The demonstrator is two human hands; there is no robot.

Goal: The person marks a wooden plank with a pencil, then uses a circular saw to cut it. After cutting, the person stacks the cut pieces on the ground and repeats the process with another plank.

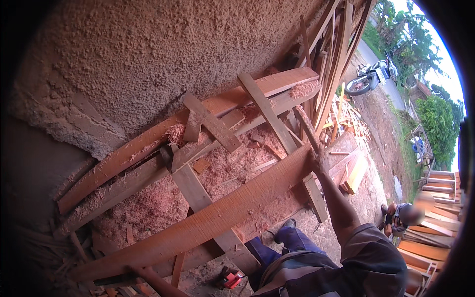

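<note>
A long, wide reddish wooden plank (pixel 217 218) lies slantwise before me across wooden crosspieces (pixel 193 190). My right hand (pixel 319 159) grips its far right end, its fingers partly hidden around the edge. At the near left, my left hand (pixel 143 273) holds the plank's lower edge, with its fingertips partly hidden. The plank's upper face shows fine cross marks and a few shavings. Below it, beside my legs, a red and black power tool (pixel 231 279) rests on the ground; its exact kind is hard to make out.
Another long board (pixel 148 133) lies on beams along the rough wall (pixel 148 59). Pink wood shavings (pixel 153 208) heap between the beams. Timber (pixel 336 64) leans at the back. To the right are a motorcycle (pixel 371 78), a seated person (pixel 402 218) and stacked wooden frames (pixel 440 198).
</note>
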